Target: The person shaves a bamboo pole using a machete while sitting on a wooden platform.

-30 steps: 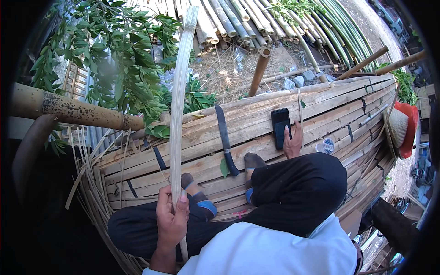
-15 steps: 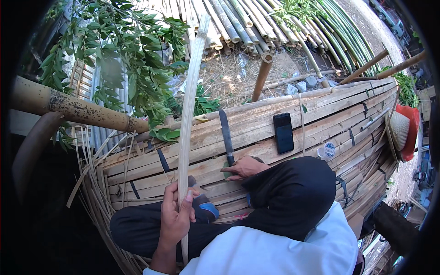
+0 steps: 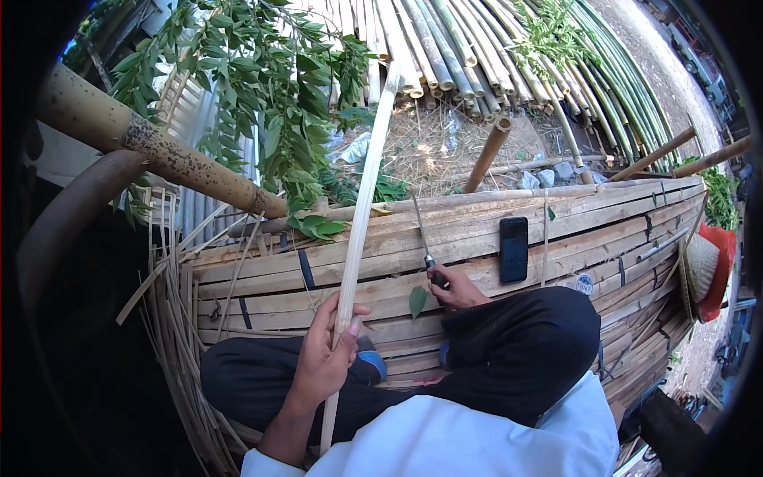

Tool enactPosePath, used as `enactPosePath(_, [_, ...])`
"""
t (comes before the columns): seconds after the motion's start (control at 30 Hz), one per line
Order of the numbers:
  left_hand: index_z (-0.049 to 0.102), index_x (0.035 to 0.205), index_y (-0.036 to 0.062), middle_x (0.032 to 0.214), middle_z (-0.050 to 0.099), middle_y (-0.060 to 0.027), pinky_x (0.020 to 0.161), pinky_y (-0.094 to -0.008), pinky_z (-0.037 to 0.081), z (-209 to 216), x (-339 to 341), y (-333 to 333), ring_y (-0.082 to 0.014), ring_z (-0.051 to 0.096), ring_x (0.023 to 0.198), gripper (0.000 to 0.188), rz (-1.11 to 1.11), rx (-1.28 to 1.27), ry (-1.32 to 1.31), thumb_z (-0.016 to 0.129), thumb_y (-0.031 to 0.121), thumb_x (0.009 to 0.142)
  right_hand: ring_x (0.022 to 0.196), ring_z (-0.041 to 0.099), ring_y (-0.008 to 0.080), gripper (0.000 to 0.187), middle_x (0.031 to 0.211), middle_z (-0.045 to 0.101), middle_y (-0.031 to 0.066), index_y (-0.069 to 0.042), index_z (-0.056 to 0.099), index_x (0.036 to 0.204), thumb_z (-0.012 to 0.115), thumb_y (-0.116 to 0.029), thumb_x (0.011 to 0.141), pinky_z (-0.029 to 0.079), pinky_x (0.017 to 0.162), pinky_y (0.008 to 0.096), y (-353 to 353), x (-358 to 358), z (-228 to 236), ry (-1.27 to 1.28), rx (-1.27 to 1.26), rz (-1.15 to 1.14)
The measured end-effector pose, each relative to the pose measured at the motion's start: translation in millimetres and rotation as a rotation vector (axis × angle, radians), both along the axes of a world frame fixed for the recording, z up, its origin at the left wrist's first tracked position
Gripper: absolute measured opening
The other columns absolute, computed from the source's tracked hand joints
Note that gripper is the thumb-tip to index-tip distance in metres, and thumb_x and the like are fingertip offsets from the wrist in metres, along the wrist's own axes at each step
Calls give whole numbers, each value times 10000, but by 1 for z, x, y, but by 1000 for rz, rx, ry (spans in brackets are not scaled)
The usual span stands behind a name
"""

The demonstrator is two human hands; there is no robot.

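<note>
Over at the left, a thick speckled bamboo pole [image 3: 159,155] slants under leafy branches [image 3: 262,87]. Nearer, the left hand [image 3: 326,358] is closed around a long pale bamboo strip [image 3: 362,207] that rises steeply toward the far stack of bamboo stalks [image 3: 445,40]. Right of it, the right hand [image 3: 453,290] grips the dark handle of a knife [image 3: 425,242], its thin blade pointing away across the slatted bamboo platform [image 3: 596,230]. A black phone [image 3: 513,249] lies flat on the slats, just right of that hand.
</note>
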State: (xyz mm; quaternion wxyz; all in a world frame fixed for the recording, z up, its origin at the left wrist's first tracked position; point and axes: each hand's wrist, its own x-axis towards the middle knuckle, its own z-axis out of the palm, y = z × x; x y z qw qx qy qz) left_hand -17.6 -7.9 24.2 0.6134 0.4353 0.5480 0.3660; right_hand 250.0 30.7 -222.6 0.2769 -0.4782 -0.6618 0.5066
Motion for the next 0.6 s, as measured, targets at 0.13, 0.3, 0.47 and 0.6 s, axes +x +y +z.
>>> enactPosePath(0.13, [281, 1427, 17, 1059, 632, -105, 434, -159, 395, 6, -5, 7, -9, 428, 504, 522, 25, -71, 28, 516, 170, 986, 773, 616, 126, 360, 903, 565, 68, -108, 416, 1227, 602, -100, 919, 465, 639, 274, 33, 29, 66, 270, -382, -244])
enactPosePath(0.3, [310, 1429, 54, 889, 589, -41, 461, -153, 354, 3, -10, 7, -7, 408, 530, 503, 8, -91, 11, 515, 199, 993, 822, 555, 111, 595, 933, 523, 51, -121, 326, 1375, 608, -20, 861, 432, 694, 249, 94, 81, 162, 265, -40, -200])
enactPosePath(0.47, [364, 1399, 41, 872, 586, -13, 521, -171, 383, -4, -17, 8, -20, 432, 598, 453, -49, -106, -124, 506, 193, 997, 679, 437, 159, 301, 753, 440, 47, -21, 508, 1079, 572, -109, 799, 377, 623, 340, 133, 71, 291, -365, 200, -57])
enactPosePath(0.6, [411, 1370, 25, 786, 550, 13, 566, -200, 401, 3, -12, 7, -36, 443, 628, 408, 46, -53, -37, 467, 213, 1012, 656, 561, 371, 250, 688, 547, 195, -46, 459, 964, 546, -276, 917, 414, 634, 478, 112, -4, 324, -579, 355, 240])
